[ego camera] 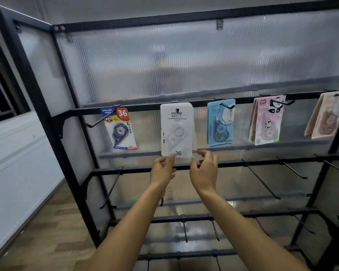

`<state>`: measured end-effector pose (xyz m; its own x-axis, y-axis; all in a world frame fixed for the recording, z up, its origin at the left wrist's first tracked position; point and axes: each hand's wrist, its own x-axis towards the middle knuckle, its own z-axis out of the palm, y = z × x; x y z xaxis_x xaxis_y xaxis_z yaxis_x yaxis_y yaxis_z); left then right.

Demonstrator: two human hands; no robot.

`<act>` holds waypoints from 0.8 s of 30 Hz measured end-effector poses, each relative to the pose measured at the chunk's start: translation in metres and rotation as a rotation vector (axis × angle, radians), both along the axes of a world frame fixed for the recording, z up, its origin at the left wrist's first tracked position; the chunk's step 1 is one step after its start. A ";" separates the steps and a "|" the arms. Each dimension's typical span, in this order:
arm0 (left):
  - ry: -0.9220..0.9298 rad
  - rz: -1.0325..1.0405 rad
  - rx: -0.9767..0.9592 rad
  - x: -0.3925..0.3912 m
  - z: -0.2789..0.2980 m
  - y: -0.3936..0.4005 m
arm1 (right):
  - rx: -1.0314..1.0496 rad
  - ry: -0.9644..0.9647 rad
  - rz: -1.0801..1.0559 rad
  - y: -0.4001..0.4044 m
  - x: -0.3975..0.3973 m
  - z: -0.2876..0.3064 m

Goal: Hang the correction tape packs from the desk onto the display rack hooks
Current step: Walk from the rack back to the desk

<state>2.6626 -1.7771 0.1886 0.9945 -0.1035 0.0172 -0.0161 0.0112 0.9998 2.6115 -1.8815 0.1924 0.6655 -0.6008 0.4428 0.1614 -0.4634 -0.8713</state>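
A white correction tape pack (177, 128) marked "36" hangs upright at the middle rail of the black display rack (53, 122), its top hole at a hook (177, 110). My left hand (161, 171) pinches the pack's bottom left edge. My right hand (204, 170) pinches its bottom right corner. On neighbouring hooks hang a red-and-blue pack (120, 128) to the left, and to the right a blue pack (221, 122), pink panda packs (266, 120) and beige packs (323, 116). The desk is out of view.
Below the filled row, lower rails carry several bare black hooks (262, 180) jutting forward. A ribbed translucent panel (184, 61) backs the rack. A white wall (18, 153) stands to the left, and wood flooring (47, 231) lies below.
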 end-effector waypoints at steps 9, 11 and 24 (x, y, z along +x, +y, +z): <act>-0.297 0.117 0.492 -0.046 -0.012 0.099 | -0.094 0.091 0.320 0.096 -0.017 -0.023; -0.368 0.188 0.613 -0.063 -0.012 0.137 | -0.152 0.108 0.407 0.133 -0.023 -0.024; -0.176 0.594 1.132 -0.285 -0.039 0.502 | -0.514 0.196 1.109 0.504 -0.162 -0.051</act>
<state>2.3780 -1.2752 0.1497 0.8864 0.3084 0.3452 0.1416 -0.8907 0.4321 2.4499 -1.3775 0.1415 0.7854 0.5438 0.2958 0.5720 -0.4548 -0.6826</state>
